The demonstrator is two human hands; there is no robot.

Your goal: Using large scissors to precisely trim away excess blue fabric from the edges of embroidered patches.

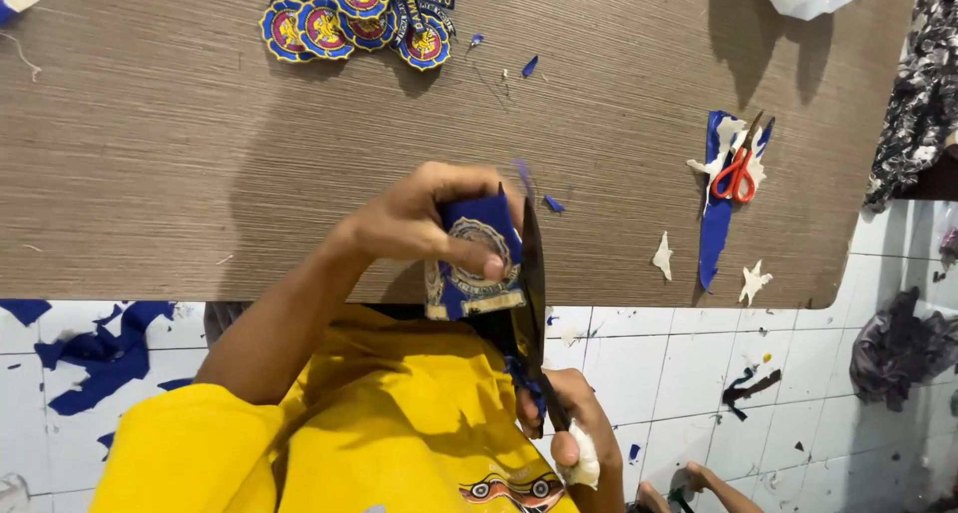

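— What is the left hand [424,219] doing?

— It is pinching a blue embroidered patch [479,263] between thumb and fingers, closed firmly on it, and holding it up above the near edge of the wooden table [170,144]. The thumb is pressing on the round gold emblem in the middle of the patch.

— And the right hand [569,418]?

— It is gripping the handles of a pair of dark scissors [532,283], fingers curled through them (one finger is wearing a white wrapping). The blades are pointing up and away along the right edge of the patch, touching it; how far apart they are standing I cannot tell, since they are showing edge-on.

— What else is lying around?

— A pile of finished round patches [354,19] is sitting at the far edge of the table, well apart from the hands. A pair of red-handled scissors [736,169] is resting on blue and white fabric scraps [715,224] to the right. Blue offcuts are lying on the white tiled floor [649,363], and the person is wearing a yellow shirt [329,423].
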